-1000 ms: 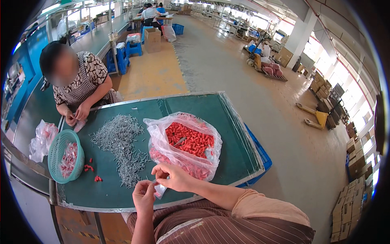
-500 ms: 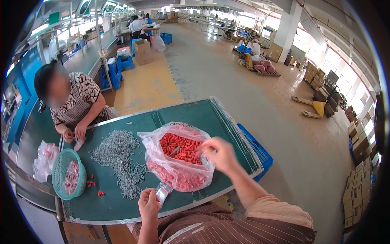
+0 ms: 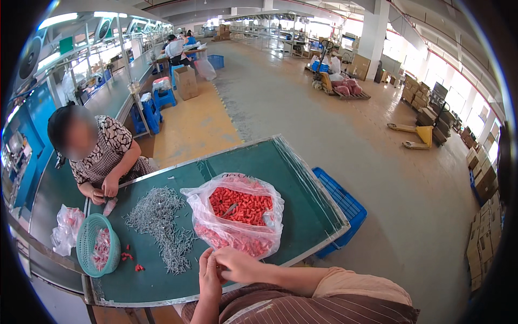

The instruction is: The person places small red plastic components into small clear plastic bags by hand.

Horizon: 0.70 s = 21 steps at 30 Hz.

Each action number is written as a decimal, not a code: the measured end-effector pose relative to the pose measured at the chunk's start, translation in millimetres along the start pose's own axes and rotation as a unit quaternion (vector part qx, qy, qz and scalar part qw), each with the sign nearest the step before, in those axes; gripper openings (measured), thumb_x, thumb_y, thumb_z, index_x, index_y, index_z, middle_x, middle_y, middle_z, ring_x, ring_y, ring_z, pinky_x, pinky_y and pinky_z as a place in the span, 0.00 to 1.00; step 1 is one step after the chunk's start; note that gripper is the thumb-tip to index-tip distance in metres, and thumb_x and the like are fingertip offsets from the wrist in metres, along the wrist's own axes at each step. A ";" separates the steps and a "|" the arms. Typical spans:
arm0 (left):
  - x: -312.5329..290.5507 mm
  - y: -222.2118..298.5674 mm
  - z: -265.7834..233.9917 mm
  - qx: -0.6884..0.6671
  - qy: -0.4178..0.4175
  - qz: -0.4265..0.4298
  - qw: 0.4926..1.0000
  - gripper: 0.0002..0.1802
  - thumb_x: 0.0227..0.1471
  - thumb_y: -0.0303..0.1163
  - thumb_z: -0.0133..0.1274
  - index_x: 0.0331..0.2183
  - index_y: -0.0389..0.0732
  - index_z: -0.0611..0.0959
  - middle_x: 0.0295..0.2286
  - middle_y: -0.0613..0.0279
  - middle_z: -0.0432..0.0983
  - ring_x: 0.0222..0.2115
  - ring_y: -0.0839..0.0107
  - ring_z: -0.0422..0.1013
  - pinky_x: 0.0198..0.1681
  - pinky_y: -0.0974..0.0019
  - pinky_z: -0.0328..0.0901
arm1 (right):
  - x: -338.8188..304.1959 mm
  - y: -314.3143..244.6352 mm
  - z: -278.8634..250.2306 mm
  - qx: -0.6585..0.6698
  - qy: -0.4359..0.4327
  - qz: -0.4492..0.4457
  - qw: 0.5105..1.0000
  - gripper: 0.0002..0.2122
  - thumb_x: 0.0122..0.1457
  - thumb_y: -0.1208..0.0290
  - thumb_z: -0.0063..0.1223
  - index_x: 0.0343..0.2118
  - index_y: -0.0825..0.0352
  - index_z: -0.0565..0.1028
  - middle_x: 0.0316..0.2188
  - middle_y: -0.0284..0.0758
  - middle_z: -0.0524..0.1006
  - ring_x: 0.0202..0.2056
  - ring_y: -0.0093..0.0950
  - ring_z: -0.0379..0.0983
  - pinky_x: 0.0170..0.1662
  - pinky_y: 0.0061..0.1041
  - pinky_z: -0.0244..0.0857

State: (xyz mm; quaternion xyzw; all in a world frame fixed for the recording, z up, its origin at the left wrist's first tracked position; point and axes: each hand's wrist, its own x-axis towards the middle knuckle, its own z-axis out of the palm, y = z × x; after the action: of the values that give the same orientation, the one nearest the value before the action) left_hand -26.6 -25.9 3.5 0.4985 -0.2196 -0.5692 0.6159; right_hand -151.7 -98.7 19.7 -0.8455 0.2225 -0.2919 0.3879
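My left hand [image 3: 209,274] and my right hand [image 3: 236,265] meet at the table's near edge, just below a large clear plastic bag [image 3: 276,229]. Both hands have their fingers closed. The small clear bag that my left hand held earlier is now mostly hidden by the fingers. What my right fingers pinch cannot be made out. Small red plastic plugs [image 3: 245,204] fill the open large bag, with a thin grey object [image 3: 230,209] lying on them. Left of it a heap of grey screws [image 3: 162,216] spreads over the green tabletop [image 3: 294,186].
A turquoise basket [image 3: 114,249] of small filled bags stands at the left, beside a few loose red plugs [image 3: 127,255] and a crumpled plastic bag [image 3: 67,227]. Across the table a co-worker [image 3: 105,156] handles a small bag. A blue crate [image 3: 341,202] sits beyond the right edge.
My right hand has moved from above the red plugs toward me and left, and now meets my left hand. The small clear bag has gone mostly out of sight behind the fingers.
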 end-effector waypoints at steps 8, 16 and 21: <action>-7.4 -5.1 -6.5 0.045 0.009 0.020 0.999 0.18 0.61 0.34 0.42 0.50 0.37 0.66 0.27 0.63 0.72 0.21 0.79 0.68 0.18 0.75 0.64 | -1.5 19.3 15.8 0.092 0.004 0.041 0.995 0.07 0.51 0.76 0.53 0.33 0.70 0.72 0.35 0.42 0.73 0.37 0.39 0.71 0.42 0.34 0.63; -11.7 -6.8 -25.4 0.099 0.063 0.023 0.993 0.05 0.55 0.23 0.50 0.32 0.30 0.76 0.22 0.59 0.74 0.20 0.74 0.71 0.21 0.71 0.69 | -6.9 22.3 16.3 0.188 -0.027 0.151 0.970 0.09 0.57 0.70 0.54 0.33 0.72 0.72 0.26 0.36 0.75 0.30 0.23 0.70 0.35 0.26 0.65; -17.7 -7.6 -27.9 0.089 0.117 0.032 0.989 0.05 0.53 0.23 0.51 0.29 0.30 0.76 0.19 0.61 0.72 0.16 0.76 0.67 0.19 0.73 0.66 | -10.0 31.5 31.9 0.233 -0.041 0.158 0.959 0.08 0.58 0.70 0.53 0.32 0.71 0.72 0.26 0.31 0.75 0.30 0.19 0.69 0.35 0.22 0.64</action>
State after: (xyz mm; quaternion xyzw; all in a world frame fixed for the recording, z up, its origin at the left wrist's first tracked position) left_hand -11.4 1.7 -9.1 0.6071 -0.2119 -0.4651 0.6084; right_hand -142.4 -94.8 -25.2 -0.6974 0.2628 -0.2358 0.6237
